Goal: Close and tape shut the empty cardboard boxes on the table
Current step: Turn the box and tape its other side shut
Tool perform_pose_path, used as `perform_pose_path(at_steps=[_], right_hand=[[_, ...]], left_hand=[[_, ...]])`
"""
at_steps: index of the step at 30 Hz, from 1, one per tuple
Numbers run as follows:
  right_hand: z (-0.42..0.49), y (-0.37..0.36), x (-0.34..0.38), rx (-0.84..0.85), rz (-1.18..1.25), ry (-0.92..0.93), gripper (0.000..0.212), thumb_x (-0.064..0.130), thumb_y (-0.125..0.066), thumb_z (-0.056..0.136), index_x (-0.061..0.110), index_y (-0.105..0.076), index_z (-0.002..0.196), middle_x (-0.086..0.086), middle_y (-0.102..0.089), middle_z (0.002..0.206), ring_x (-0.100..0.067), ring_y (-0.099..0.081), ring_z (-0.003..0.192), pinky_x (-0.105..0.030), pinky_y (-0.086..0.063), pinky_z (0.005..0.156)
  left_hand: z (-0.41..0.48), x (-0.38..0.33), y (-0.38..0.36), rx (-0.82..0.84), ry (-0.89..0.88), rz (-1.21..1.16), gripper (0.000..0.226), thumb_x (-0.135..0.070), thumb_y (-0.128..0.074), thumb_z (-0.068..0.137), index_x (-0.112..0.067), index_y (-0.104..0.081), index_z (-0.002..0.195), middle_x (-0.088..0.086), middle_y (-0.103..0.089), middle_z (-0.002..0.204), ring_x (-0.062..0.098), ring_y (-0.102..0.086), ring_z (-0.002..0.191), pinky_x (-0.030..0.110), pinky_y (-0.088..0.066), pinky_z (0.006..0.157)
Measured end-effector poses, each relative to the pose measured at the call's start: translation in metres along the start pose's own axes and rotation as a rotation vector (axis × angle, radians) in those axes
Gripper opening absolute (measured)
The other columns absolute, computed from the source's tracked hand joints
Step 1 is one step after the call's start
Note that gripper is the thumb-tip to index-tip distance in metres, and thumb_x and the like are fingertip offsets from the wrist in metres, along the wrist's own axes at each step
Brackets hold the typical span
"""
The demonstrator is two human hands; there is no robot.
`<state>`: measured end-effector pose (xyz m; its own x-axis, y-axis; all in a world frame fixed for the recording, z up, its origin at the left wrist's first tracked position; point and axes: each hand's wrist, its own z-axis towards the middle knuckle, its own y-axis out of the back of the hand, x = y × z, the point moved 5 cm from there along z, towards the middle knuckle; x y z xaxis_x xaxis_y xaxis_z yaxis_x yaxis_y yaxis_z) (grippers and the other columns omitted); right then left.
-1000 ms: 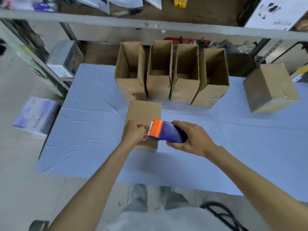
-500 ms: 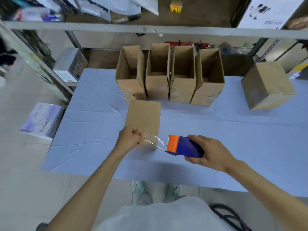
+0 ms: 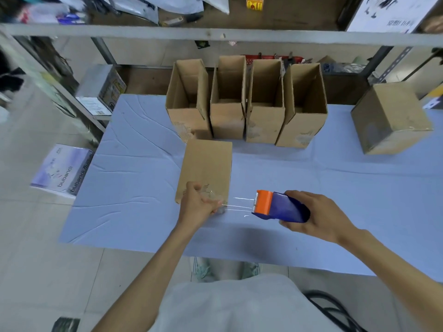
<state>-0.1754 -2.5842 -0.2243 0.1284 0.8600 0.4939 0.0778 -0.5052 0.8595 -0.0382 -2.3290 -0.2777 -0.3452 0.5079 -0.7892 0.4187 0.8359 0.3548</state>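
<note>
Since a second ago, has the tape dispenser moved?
Yes. The tape dispenser in the right hand has pulled right, off the near corner of the closed box, drawing tape out from the left hand, which pinches its end.
</note>
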Motion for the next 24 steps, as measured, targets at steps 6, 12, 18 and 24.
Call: perform_pose_path(at_steps=[6,12,18,24], right_hand=[[0.004,-0.006,-0.001,0.015,-0.001,0.011,0.057,0.048,-0.077,0.068,0.028,-0.056,0.117,0.012,-0.065,0.094,-0.011,-0.059,0.074,-0.024,-0.049,0.065],[0.005,-0.014,-0.003,0.011,-0.018,-0.006,0.061,0.053,-0.073,0.066,0.028,-0.056,0.119,0.011,-0.066,0.095,-0.013,-0.060,0.076,-0.030,-0.052,0.066],[0.005,-0.019,-0.003,0.004,-0.018,-0.010,0.060,0.050,-0.075,0.066,0.028,-0.056,0.119,0.011,-0.066,0.095,-0.013,-0.059,0.075,-0.027,-0.051,0.066],[0.006,-0.020,-0.003,0.003,-0.022,-0.013,0.060,0.046,-0.078,0.068,0.027,-0.056,0.120,0.010,-0.066,0.096,-0.012,-0.058,0.076,-0.021,-0.046,0.064]], left_hand=[[0.002,0.007,0.000,-0.061,0.019,-0.008,0.068,-0.021,-0.085,0.070,-0.012,-0.037,0.117,0.012,-0.066,0.092,0.026,-0.068,0.072,0.045,-0.058,0.076],[0.005,0.012,0.000,-0.089,0.012,-0.054,0.065,-0.012,-0.084,0.072,-0.012,-0.034,0.113,0.018,-0.061,0.110,0.026,-0.067,0.072,0.029,-0.057,0.057],[0.008,0.010,-0.001,-0.117,0.005,-0.014,0.065,-0.015,-0.085,0.071,-0.012,-0.034,0.111,0.017,-0.056,0.115,0.030,-0.066,0.074,0.023,-0.052,0.049],[0.012,0.013,-0.003,-0.136,-0.006,0.043,0.069,-0.022,-0.087,0.068,-0.012,-0.034,0.111,0.014,-0.052,0.116,0.036,-0.067,0.083,0.032,-0.054,0.059]])
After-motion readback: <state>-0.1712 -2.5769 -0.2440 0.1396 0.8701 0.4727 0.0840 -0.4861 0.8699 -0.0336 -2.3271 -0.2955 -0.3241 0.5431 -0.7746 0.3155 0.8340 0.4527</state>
